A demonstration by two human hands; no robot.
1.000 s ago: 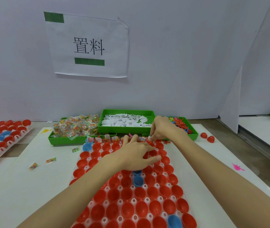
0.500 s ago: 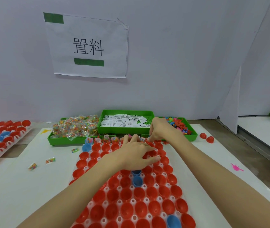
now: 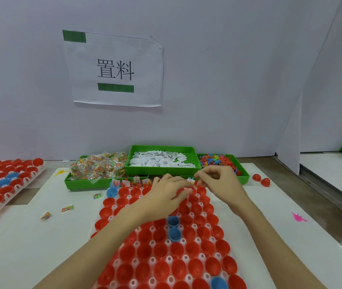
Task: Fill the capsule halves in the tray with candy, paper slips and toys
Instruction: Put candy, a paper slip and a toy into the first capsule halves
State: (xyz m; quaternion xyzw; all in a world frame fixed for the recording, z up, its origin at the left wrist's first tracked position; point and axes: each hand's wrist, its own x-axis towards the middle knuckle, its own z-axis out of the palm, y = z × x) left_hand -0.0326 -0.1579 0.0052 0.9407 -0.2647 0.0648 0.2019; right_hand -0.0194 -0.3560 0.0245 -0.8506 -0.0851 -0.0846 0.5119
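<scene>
Lighting: you work under bright, even, diffuse light; shadows soft and faint. Glare: none strong. Focus: your right hand (image 3: 221, 182) slightly motion-blurred. Distortion: wide-angle bending at edges; wall sign (image 3: 114, 69) leans, text readable.

Your tray (image 3: 133, 283) of red and blue capsule halves (image 3: 161, 250) lies flat, open sides up. Measured from it: far row already holds packets and slips; the candy bin (image 3: 101, 170) sits beyond its far left corner, paper slips (image 3: 159, 160) straight beyond, toys (image 3: 218, 160) beyond its far right. Two candy packets (image 3: 67, 208) lie loose to its left.
</scene>
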